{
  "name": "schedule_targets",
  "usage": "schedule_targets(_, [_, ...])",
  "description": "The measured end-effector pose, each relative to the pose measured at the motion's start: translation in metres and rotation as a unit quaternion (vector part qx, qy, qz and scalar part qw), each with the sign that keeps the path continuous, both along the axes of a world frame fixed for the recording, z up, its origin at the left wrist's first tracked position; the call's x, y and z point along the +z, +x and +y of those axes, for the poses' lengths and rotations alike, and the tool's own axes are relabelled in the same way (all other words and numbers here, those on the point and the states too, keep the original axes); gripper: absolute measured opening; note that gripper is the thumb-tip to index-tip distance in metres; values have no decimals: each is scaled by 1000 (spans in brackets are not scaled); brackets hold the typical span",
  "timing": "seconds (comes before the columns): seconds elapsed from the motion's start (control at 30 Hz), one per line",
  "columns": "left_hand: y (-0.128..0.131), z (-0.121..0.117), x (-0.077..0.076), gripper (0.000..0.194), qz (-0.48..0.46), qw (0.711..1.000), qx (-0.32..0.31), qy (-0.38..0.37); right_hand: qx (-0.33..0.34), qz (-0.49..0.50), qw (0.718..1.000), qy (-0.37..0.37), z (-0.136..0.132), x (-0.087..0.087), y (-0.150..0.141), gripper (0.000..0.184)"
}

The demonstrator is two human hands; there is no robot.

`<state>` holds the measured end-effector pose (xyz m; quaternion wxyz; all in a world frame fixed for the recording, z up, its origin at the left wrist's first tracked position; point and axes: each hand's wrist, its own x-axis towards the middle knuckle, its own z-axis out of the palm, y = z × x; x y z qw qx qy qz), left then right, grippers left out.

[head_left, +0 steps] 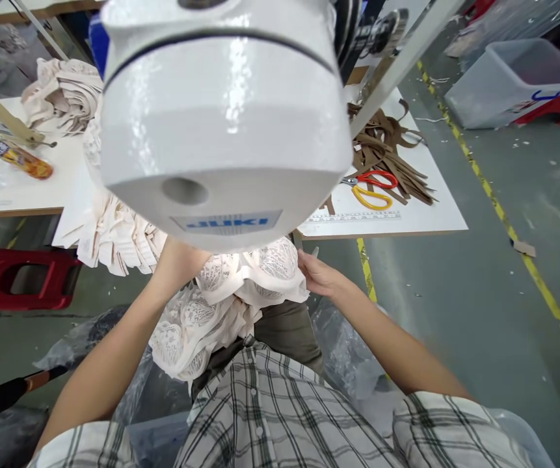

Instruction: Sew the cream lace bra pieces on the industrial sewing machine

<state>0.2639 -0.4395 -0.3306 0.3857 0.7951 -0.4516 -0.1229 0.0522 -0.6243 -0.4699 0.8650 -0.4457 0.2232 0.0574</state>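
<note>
The white head of a sewing machine fills the top middle of the view and blocks what lies under it. Below it hangs a bunch of cream lace fabric, draped toward my lap. My left hand reaches up under the machine head; its fingers are hidden behind the machine. My right hand touches the right edge of the lace, fingers partly hidden in the fabric.
A white table on the right holds brown strips and red and yellow scissors. Cream fabric piles lie at left. A red stool, a grey bin and yellow floor tape surround me.
</note>
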Motion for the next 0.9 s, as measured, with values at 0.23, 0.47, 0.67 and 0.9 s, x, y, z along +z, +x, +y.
schedule_targets(0.23, [3, 18, -3, 10, 2, 996, 55, 76, -145, 10, 989, 12, -8, 10, -5, 45])
schedule_targets(0.47, [-58, 57, 15, 18, -192, 975, 90, -72, -196, -66, 969, -137, -4, 70, -16, 44])
schedule_targets(0.67, [-104, 44, 22, 55, -153, 968, -200, -24, 193, -260, 896, -305, 52, 126, -7, 22])
schedule_targets(0.9, [-57, 37, 2, 22, 127, 988, 39, 75, 46, -92, 861, -498, 43, 109, 22, 40])
